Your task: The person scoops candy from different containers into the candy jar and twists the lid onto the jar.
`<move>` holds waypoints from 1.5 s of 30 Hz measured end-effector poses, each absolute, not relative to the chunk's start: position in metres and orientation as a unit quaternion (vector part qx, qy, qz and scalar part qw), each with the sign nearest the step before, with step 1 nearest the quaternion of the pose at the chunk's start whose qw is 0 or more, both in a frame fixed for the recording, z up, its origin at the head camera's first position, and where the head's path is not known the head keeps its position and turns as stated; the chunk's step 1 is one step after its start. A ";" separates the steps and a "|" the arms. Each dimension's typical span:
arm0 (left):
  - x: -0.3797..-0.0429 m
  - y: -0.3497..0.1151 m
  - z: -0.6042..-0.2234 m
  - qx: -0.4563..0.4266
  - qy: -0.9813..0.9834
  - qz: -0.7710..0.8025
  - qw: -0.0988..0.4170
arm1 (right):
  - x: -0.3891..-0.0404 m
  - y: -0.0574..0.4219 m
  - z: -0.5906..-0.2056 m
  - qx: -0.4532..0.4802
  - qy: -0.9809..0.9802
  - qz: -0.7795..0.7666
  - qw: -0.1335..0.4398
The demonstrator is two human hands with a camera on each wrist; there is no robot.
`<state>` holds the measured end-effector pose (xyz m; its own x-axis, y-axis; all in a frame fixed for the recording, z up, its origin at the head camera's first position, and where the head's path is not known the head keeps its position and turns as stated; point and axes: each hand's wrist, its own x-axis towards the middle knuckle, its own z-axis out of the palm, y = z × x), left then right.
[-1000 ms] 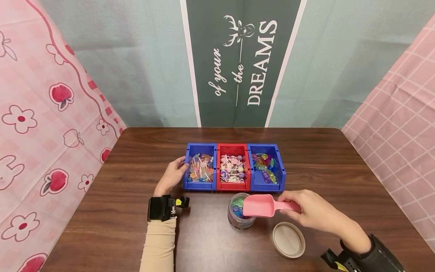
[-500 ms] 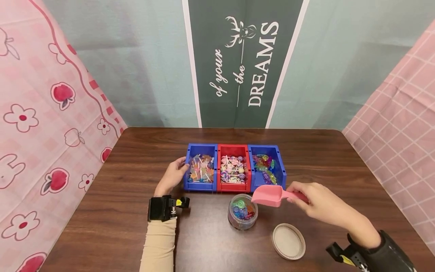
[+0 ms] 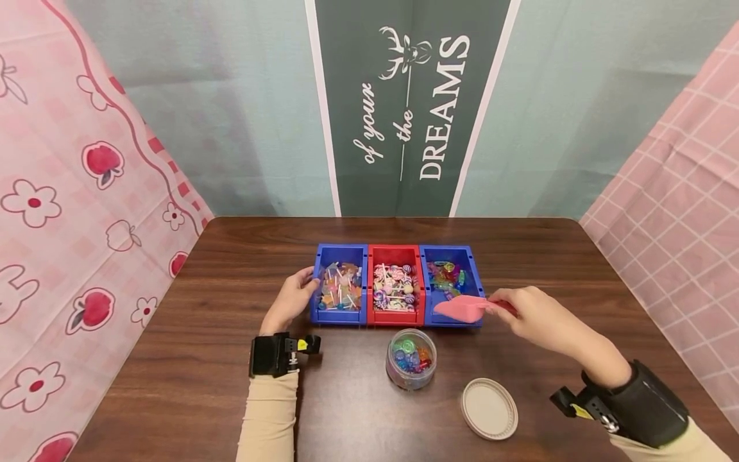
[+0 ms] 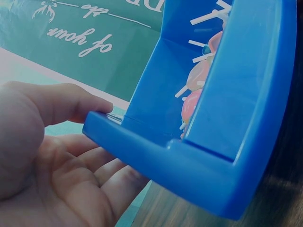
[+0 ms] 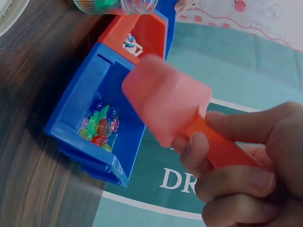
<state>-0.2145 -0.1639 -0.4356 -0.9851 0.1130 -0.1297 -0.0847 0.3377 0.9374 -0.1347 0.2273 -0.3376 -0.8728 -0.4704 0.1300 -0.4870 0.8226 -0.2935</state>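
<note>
My right hand (image 3: 534, 314) grips a pink scoop (image 3: 464, 308) by its handle, over the front of the right blue bin (image 3: 479, 276). In the right wrist view the scoop (image 5: 168, 101) is tilted, and colourful clear plastic candies (image 5: 100, 127) lie in that bin. My left hand (image 3: 293, 296) holds the side wall of the left blue bin (image 3: 340, 316), thumb at the top edge and fingers along the outside. Small lollipops (image 3: 342, 287) fill that bin. A clear jar (image 3: 411, 378) with colourful candies (image 3: 412, 356) inside stands open in front of the bins.
Between the blue bins sits a red bin (image 3: 396, 317) of striped lollipops (image 3: 395, 287). A round lid (image 3: 489, 409) lies on the wooden table (image 3: 173, 359), right of the jar. Patterned cloths (image 3: 104, 192) surround the table at the back and sides.
The scoop in my right hand has moved from over the jar up and away to the right blue bin. My left hand has stayed at the left bin.
</note>
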 end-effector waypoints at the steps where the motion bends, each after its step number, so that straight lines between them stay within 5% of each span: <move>1: -0.214 -0.164 -0.436 0.008 0.813 0.576 0.086 | -0.136 0.226 -0.337 0.243 -0.956 0.161 0.023; 20: -0.211 -0.164 -0.438 -0.001 0.808 0.582 0.093 | -0.165 0.195 -0.323 0.168 -0.980 0.080 -0.064; 45: -0.213 -0.165 -0.432 0.012 0.810 0.581 0.081 | -0.224 0.167 -0.306 0.126 -0.956 -0.035 -0.262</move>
<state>-0.2130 -0.1647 -0.4323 -0.9865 0.1134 -0.1184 -0.0759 0.3242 0.9429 -0.2235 0.1674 -0.3058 -0.8312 -0.2227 -0.5094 -0.2597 0.9657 0.0016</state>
